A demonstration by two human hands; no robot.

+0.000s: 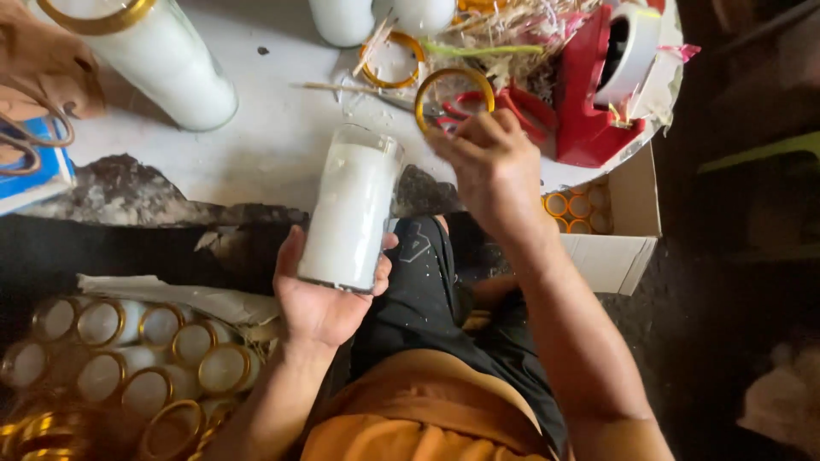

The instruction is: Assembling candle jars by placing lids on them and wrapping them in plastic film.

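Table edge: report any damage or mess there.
The white table has a chipped, crumbling front edge, exposing dark rough material. Loose straw and scraps clutter its far side beside the red tape dispenser.

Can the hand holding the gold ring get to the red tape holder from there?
Probably yes. The right hand holds the gold ring just beside the red tape holder on the white table. Only red scissor handles lie between, though its fingers are busy with the ring.

White candle (352, 209); gold ring (453, 96); red tape dispenser (585, 94); orange shirt (418, 418).
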